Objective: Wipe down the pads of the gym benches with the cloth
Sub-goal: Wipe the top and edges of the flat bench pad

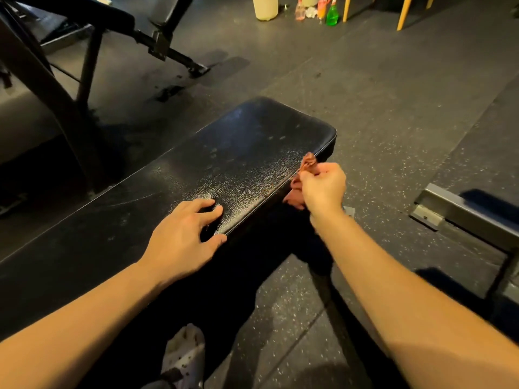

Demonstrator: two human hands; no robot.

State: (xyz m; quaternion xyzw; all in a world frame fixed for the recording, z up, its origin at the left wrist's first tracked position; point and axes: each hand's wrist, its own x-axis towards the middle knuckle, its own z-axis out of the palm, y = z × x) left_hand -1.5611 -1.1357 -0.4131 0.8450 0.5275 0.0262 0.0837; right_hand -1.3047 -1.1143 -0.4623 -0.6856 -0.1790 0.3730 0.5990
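Observation:
A flat gym bench with a black textured pad (224, 153) runs from lower left toward the middle. My left hand (182, 237) rests on the pad's near edge, fingers spread and bent over the top, thumb on the side. My right hand (323, 189) grips a bunched reddish-brown cloth (307, 164) against the pad's right side edge, close to the bench's far end. Part of the cloth hangs below my fist.
Another black bench and its steel frame (157, 43) stand at the upper left. Spray bottles (332, 14) and a pale container (265, 7) sit on the floor at the top, beside wooden chair legs (404, 12). A metal frame foot (460, 214) lies at right. My shoe (184, 357) is below.

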